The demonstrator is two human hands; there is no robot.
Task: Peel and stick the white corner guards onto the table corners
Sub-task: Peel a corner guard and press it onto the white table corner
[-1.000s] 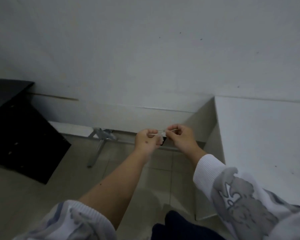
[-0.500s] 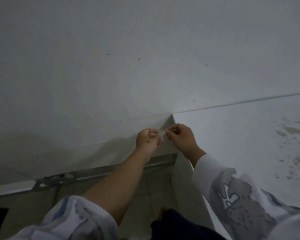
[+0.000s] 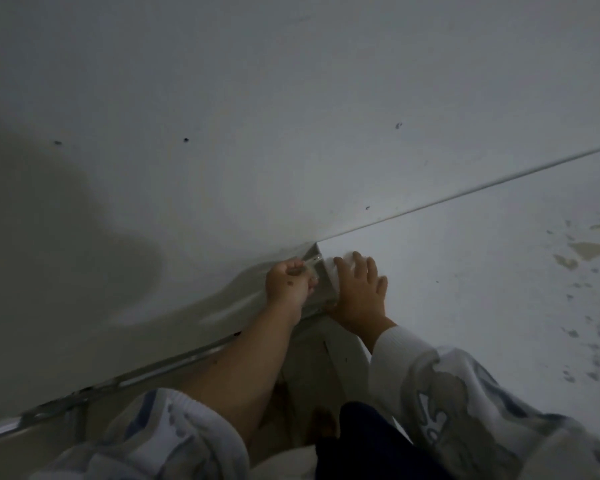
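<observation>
The white plastic corner guard sits on the corner of the white stained counter, against the grey wall. The right hand lies flat over it, fingers straight. The left hand, just beside, pinches its clear edge.

A grey wall with dark specks is seen; a metal rail is fixed along its base.
</observation>
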